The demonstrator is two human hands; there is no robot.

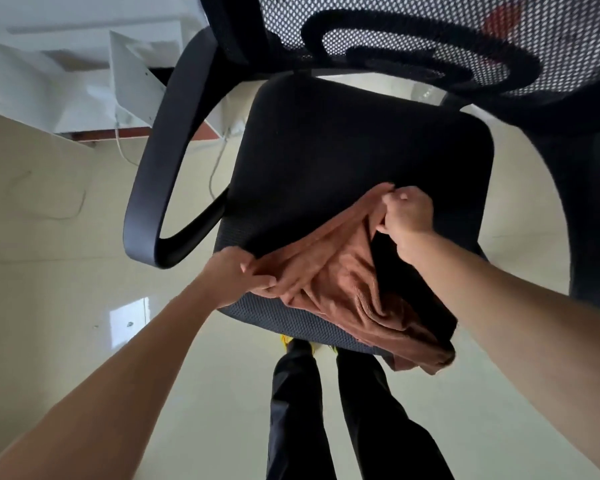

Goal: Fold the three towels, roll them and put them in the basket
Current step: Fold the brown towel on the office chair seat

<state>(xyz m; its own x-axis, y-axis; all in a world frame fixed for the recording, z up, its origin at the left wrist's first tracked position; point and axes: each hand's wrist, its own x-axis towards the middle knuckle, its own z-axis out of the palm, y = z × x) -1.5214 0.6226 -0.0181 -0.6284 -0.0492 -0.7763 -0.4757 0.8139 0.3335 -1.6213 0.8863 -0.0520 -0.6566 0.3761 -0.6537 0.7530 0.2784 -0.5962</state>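
Observation:
A brown towel (347,282) lies bunched on the front of a black office chair seat (343,147), with one end hanging over the seat's front right edge. My left hand (236,275) pinches the towel's near left corner at the seat's front edge. My right hand (407,216) grips the towel's far edge and holds it up a little above the seat. Only this one towel shows, and no basket is in view.
The chair's left armrest (160,181) curves beside my left hand, and its mesh backrest (413,39) rises behind the seat. White furniture (66,84) and a cable lie at the back left on a glossy pale floor (66,237). My legs (326,410) stand before the chair.

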